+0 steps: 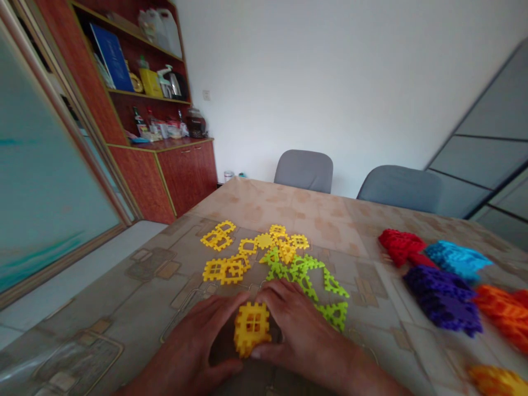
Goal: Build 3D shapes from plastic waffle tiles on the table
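Observation:
A small stack of yellow interlocking plastic tiles [251, 330], with a window-patterned tile on top, stands between my hands at the near part of the table. My right hand [295, 319] grips its right side, thumb at the lower corner and fingers at the far edge. Around the left side curves my left hand [202, 335], thumb and fingers apart; its index fingertip comes close to the stack's upper left corner. Beyond the hands lie loose yellow tiles [215, 269] and green triangular tiles [336, 313], partly overlapping.
On the right are piles of red tiles [400, 245], light blue tiles [456, 259], purple tiles [443, 300] and orange tiles [505, 313]. A patterned cloth covers the table [157, 308]. Two grey chairs [304, 169] stand at the far side, and a wooden cabinet [185, 176] at the back left.

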`<state>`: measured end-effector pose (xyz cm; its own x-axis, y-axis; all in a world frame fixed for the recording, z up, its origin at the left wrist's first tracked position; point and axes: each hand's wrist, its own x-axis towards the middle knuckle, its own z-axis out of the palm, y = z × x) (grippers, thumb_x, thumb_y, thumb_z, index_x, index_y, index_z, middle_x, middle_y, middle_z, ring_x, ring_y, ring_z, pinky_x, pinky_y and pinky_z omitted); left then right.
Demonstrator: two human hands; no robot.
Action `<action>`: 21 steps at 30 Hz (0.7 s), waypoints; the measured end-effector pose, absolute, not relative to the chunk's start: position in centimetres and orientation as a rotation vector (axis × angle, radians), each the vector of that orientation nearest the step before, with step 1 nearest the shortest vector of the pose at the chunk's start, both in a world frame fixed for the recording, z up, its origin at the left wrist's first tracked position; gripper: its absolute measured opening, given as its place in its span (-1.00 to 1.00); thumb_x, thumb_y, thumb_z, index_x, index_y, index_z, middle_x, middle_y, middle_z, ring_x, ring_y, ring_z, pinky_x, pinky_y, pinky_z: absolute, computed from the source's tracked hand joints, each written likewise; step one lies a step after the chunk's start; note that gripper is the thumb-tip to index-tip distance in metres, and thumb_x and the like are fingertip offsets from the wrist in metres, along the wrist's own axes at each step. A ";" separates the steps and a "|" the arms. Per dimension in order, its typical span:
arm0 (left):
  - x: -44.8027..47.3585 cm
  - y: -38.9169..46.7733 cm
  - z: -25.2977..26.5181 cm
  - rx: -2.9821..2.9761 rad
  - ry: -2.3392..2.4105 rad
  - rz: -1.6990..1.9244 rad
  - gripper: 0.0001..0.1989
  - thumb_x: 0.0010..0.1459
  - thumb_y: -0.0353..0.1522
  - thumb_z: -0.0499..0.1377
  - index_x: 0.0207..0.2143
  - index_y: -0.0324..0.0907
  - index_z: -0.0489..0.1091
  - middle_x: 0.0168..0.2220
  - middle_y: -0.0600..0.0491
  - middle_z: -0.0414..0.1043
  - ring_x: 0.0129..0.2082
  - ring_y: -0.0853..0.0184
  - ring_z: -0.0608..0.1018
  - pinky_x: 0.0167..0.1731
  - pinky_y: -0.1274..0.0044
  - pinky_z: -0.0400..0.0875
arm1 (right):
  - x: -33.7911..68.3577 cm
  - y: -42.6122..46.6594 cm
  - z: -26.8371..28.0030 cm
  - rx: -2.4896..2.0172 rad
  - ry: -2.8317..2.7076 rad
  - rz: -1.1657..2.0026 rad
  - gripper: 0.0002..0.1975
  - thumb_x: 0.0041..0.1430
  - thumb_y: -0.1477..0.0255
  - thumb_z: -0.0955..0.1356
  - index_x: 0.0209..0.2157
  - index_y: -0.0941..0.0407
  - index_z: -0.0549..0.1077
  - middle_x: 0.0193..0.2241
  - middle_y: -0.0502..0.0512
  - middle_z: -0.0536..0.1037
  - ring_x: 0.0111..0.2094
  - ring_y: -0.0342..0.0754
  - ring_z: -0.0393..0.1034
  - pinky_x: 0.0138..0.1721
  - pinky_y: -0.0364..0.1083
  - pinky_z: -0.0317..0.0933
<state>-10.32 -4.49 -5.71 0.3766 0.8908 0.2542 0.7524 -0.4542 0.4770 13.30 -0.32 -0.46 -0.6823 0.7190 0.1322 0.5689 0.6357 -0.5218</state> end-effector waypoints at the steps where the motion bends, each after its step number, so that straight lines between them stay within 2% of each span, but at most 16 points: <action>1: -10.4 -4.5 -5.7 2.359 1.465 0.710 -0.03 -0.09 -0.35 0.43 0.32 0.19 0.06 0.19 0.00 0.42 0.11 0.00 0.50 0.10 0.20 0.44 | 13.2 -0.4 -0.6 -1.077 -2.510 0.609 -0.43 -0.02 0.14 0.53 -0.02 0.09 0.42 -0.04 0.13 0.47 0.02 0.12 0.32 0.13 0.11 0.17; 4: -10.7 -4.6 -5.8 2.376 1.507 0.742 -0.09 -0.06 -0.28 0.43 0.31 0.18 0.11 0.18 0.00 0.43 0.09 0.01 0.52 0.10 0.23 0.45 | 12.9 -1.0 -1.0 -1.205 -2.464 0.533 -0.37 -0.06 0.03 0.52 -0.06 0.12 0.43 -0.05 0.19 0.48 0.02 0.20 0.32 0.13 0.20 0.16; 7: -10.8 -4.6 -5.8 2.397 1.518 0.753 -0.14 -0.03 -0.19 0.43 0.29 0.19 0.14 0.13 0.03 0.48 0.04 0.03 0.56 0.04 0.26 0.50 | 13.2 -1.4 -0.6 -1.221 -2.491 0.559 -0.32 -0.01 -0.04 0.47 -0.01 0.15 0.42 -0.02 0.26 0.48 0.06 0.25 0.31 0.19 0.24 0.09; 9: -10.8 -4.6 -5.9 2.409 1.527 0.754 -0.11 -0.06 -0.23 0.45 0.29 0.20 0.13 0.12 0.04 0.49 0.03 0.03 0.57 0.03 0.28 0.52 | 14.0 -1.3 0.0 -1.159 -2.551 0.645 -0.34 0.05 -0.01 0.45 0.04 0.15 0.40 0.05 0.27 0.45 0.12 0.24 0.28 0.22 0.19 0.06; 12: -11.0 -4.9 -6.0 2.428 1.558 0.802 -0.09 -0.09 -0.29 0.44 0.29 0.21 0.12 0.10 0.05 0.50 0.00 0.04 0.58 0.01 0.29 0.53 | 15.2 -0.4 1.0 -0.955 -2.661 0.827 -0.34 0.11 0.16 0.47 0.19 0.07 0.30 0.20 0.19 0.36 0.22 0.15 0.19 0.27 0.08 0.03; 14: -11.1 -5.4 -6.0 2.416 1.596 0.893 -0.21 -0.02 -0.27 0.39 0.24 0.20 0.18 0.05 0.06 0.53 -0.04 0.06 0.60 -0.03 0.32 0.55 | 15.4 0.3 1.5 -0.824 -2.704 0.888 -0.29 0.12 0.34 0.47 0.27 0.02 0.22 0.25 0.12 0.32 0.26 0.07 0.14 0.30 0.03 -0.03; 16: -11.1 -6.1 -5.7 2.378 1.623 0.942 -0.46 0.10 -0.25 0.31 0.13 0.18 0.29 -0.03 0.09 0.57 -0.10 0.13 0.62 -0.09 0.40 0.56 | 15.2 0.9 1.8 -0.722 -2.728 0.891 -0.26 0.11 0.48 0.44 0.30 0.02 0.17 0.27 0.10 0.31 0.28 0.02 0.11 0.32 0.01 -0.09; 19: -11.1 -7.3 -5.0 2.347 1.625 0.947 -0.87 0.25 -0.28 0.18 -0.14 0.10 0.39 -0.17 0.13 0.58 -0.21 0.24 0.63 -0.20 0.54 0.56 | 14.4 1.4 2.0 -0.628 -2.752 0.893 -0.27 0.08 0.57 0.42 0.29 0.06 0.20 0.24 0.12 0.35 0.26 -0.01 0.14 0.31 -0.01 -0.08; 21: -10.9 -7.7 -4.7 2.396 1.579 0.964 -0.94 0.28 -0.32 0.12 -0.24 0.07 0.36 -0.22 0.15 0.59 -0.24 0.28 0.63 -0.22 0.58 0.54 | 14.0 1.6 2.1 -0.593 -2.779 0.896 -0.30 0.08 0.58 0.42 0.26 0.05 0.24 0.21 0.12 0.39 0.24 0.00 0.18 0.29 0.00 -0.03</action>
